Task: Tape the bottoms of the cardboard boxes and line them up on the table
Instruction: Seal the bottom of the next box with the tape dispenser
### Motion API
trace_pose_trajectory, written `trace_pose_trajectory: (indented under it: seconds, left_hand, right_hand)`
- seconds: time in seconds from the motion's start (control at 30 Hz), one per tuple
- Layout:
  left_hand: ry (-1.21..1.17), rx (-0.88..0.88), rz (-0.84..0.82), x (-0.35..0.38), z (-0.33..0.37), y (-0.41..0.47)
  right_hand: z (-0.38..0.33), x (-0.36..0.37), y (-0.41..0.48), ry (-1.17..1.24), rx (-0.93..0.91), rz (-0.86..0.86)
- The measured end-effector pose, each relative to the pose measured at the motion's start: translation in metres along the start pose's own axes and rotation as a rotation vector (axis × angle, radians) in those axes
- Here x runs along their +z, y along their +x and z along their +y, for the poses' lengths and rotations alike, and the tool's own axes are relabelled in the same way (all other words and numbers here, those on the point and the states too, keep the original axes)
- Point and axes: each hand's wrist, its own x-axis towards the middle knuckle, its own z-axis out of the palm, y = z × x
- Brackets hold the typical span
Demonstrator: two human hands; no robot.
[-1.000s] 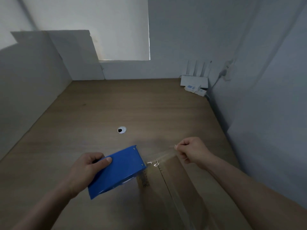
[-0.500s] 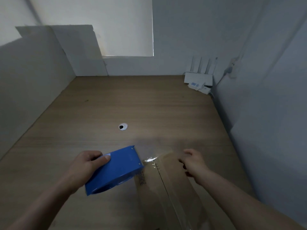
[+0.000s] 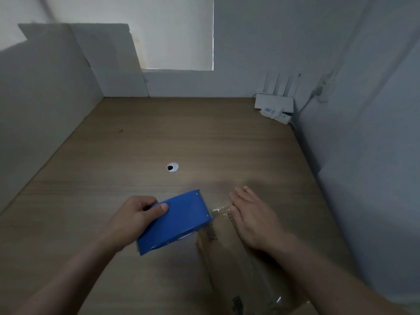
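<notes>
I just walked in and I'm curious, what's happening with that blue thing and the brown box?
A person is taping a cardboard box that lies on the wooden table. Their left hand grips a blue tape dispenser at the box's far end. Their right hand lies flat on the box, pressing the clear tape down along the seam.

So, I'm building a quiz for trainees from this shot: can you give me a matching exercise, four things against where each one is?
Things:
1. tape dispenser
2. cardboard box
3. router
4. cable hole

Places:
A. far right corner of the table
B. under the flat right hand
C. middle of the table
D. gripped by the left hand

Pairs: 1-D, 2-B, 3-A, 4-C.
</notes>
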Motion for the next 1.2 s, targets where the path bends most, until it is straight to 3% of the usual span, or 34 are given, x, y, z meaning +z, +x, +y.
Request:
trace_pose_trajectory:
  seconds: [0.17, 0.57, 0.93, 1.07, 1.2]
  left_hand:
    - [-0.102, 0.007, -0.068, -0.013, -0.016, -0.013]
    - [-0.04, -0.035, -0.071, -0.06, -0.051, -0.041]
    - [0.477, -0.071, 0.029, -0.021, -0.019, -0.013]
    - [0.783, -0.05, 0.006, -0.011, 0.0, -0.006]
    - [0.811, -0.083, -0.051, 0.012, -0.01, -0.01]
  right_hand:
    - [-0.012, 0.005, -0.001, 0.001, -0.01, -0.028]
    - [-0.022, 0.015, 0.0, 0.023, 0.05, -0.054]
    - [-0.026, 0.015, -0.002, 0.008, 0.108, -0.079]
    - [-0.026, 0.019, -0.001, 0.002, 0.115, -0.103]
    - [-0.027, 0.02, -0.001, 0.001, 0.131, -0.095]
